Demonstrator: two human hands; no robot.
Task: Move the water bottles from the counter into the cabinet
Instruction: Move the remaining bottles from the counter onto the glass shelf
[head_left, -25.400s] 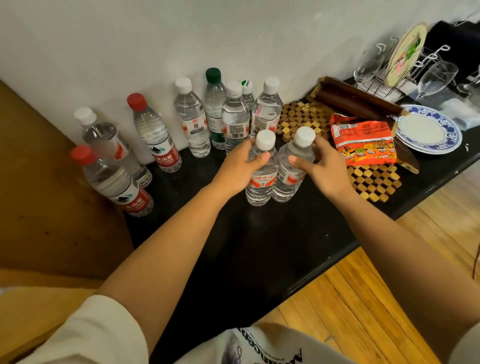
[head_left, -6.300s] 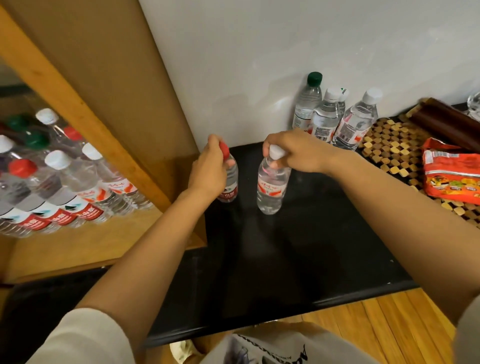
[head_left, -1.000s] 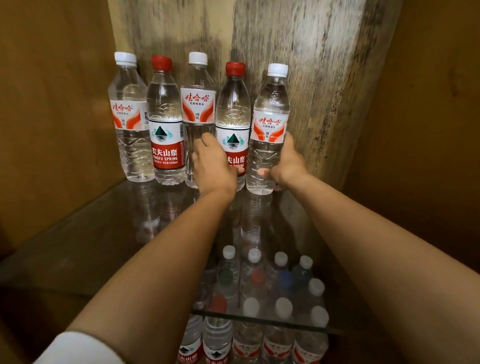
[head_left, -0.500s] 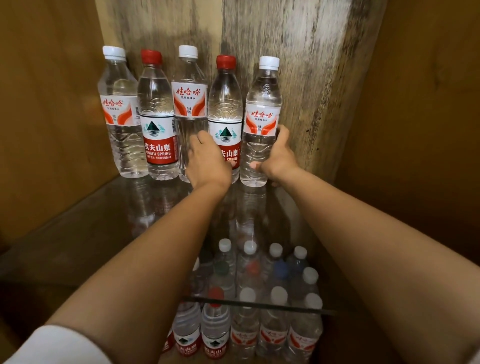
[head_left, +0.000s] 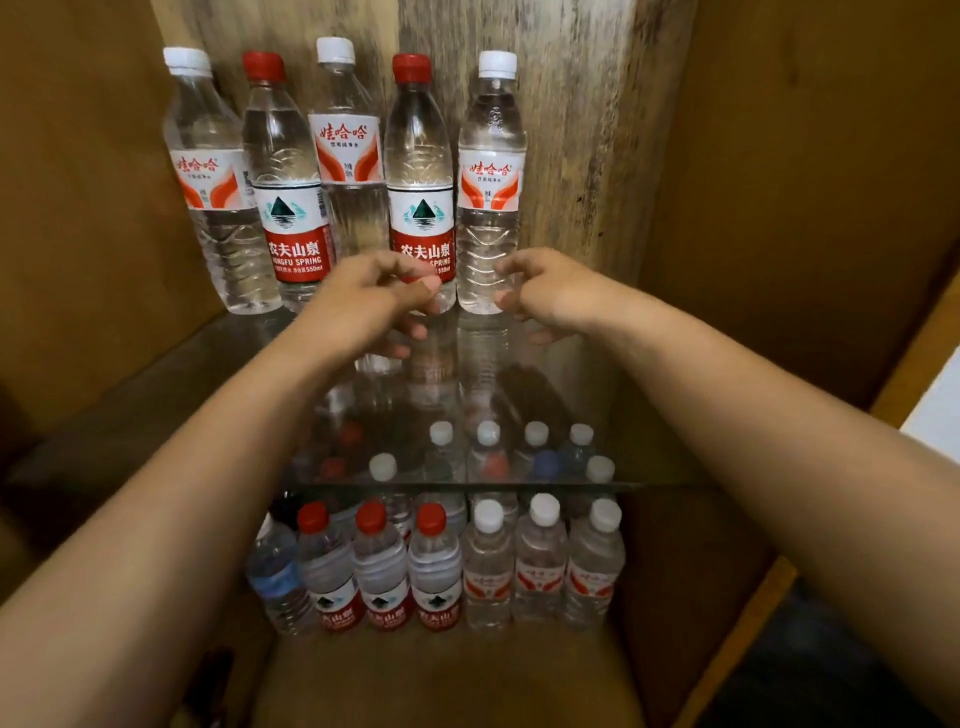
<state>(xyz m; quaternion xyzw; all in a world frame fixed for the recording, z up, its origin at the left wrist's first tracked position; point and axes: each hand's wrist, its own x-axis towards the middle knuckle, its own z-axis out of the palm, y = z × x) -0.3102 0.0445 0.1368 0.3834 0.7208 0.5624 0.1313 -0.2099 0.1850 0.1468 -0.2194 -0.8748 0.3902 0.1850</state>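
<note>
Both hands hung just in front of a row of five water bottles standing upright on the glass shelf in the upper half of the frame. The left hand had its fingers loosely curled with the thumb tip close to the forefinger, holding nothing; it overlapped the foot of the right-hand red-capped bottle in the picture, and whether it touched it could not be told. The right hand was likewise loosely curled and empty, its fingertips just beside the base of the white-capped bottle at the right end of the row.

The row stood close against the wooden back wall, bottle nearly touching bottle: the left white-capped bottle, the left red-capped bottle and the middle white-capped bottle set slightly behind its neighbours. Through the glass, in the lower middle of the frame, the lower bottles stood packed in rows on the cabinet floor.

The likeliest trouble was a knuckle or wrist catching one of the two nearest bottles while the hands were so close. These were tall and narrow on smooth glass, so one nudge could probably have tipped one into the next and toppled the row. A falling bottle could also have rolled off the front edge. The counter was out of view, so how many bottles remained could not be judged.
</note>
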